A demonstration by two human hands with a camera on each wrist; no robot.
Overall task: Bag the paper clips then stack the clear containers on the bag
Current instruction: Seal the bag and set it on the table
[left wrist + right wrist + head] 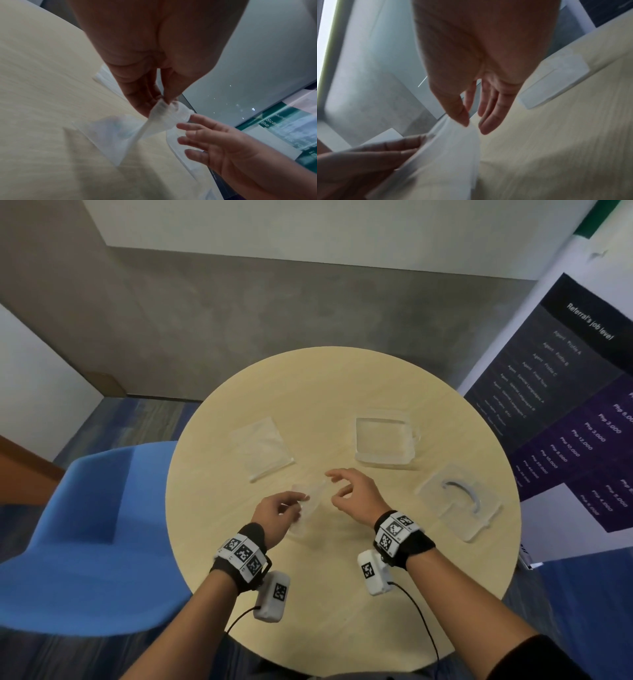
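My left hand [301,503] pinches the edge of a small clear plastic bag [310,498] and holds it just above the round table [342,594]. In the left wrist view its thumb and fingers [163,101] nip the bag [164,119] at its crumpled mouth, and a faint bluish blur shows through the film. My right hand [334,487] hovers beside the bag with relaxed, spread fingers [197,135] and holds nothing. In the right wrist view its fingertips [474,127] are at the bag [453,148]. A clear container [383,440] stands behind my right hand. No paper clips are clearly visible.
A second flat clear bag [262,446] lies at the back left of the table. A clear lid with a grey curved handle [459,501] lies at the right. A blue chair [85,525] stands at the left, and a printed banner [565,405] at the right.
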